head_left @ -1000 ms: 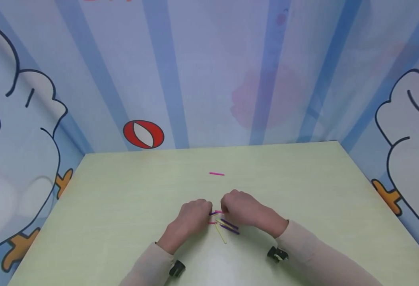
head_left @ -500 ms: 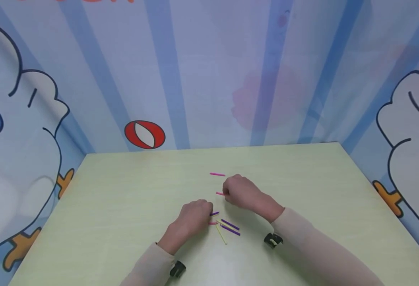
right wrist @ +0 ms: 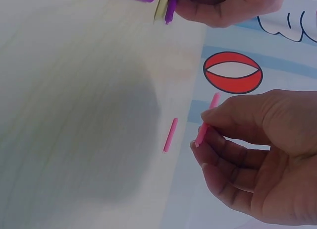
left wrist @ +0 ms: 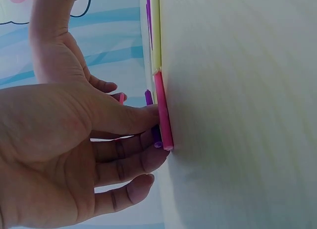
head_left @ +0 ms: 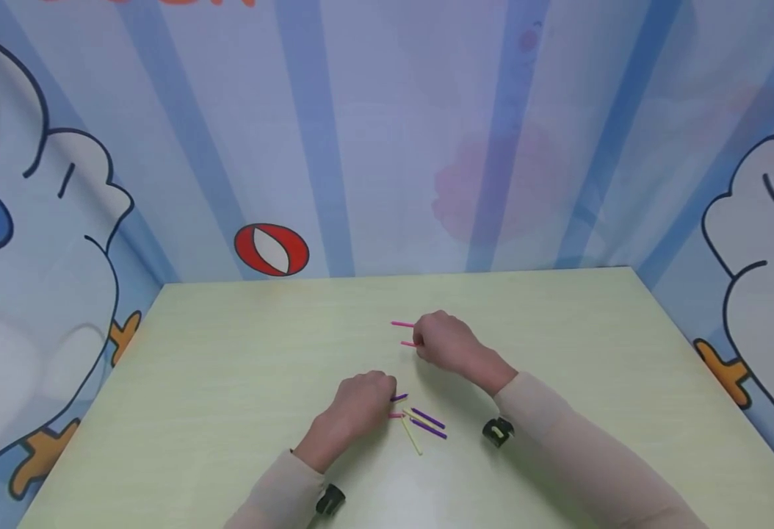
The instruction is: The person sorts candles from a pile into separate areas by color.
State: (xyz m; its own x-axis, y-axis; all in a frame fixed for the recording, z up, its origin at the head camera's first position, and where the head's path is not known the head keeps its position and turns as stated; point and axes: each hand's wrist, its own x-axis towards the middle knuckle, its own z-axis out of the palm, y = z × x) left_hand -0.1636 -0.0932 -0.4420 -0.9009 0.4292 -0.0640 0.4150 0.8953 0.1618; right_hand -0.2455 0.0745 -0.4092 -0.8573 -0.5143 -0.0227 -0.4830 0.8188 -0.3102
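Observation:
Pink, purple and yellow thin short sticks lie on the pale table (head_left: 241, 411). My right hand (head_left: 449, 342), toward the back, pinches a pink stick (right wrist: 207, 121) between thumb and fingertips. Just beyond it a second pink stick (right wrist: 170, 135) lies on the table, partly covered by the hand in the head view. My left hand (head_left: 363, 404) is low at the table, with thumb and fingers around a purple stick (left wrist: 157, 136); a yellow one shows beside it. Another pink stick (left wrist: 163, 112) lies right at its thumb tip.
Right of the left hand lie purple sticks (head_left: 429, 428), with a yellow stick (head_left: 411, 436) slanting toward the front. Behind the table and along its sides stand printed walls (head_left: 393, 147) with stripes and cartoon figures. Both wrists wear small black devices (head_left: 498, 432).
My right hand has moved away from the pile to the back with the pink stick, stopping beside the other pink one. The left hand has stayed in place.

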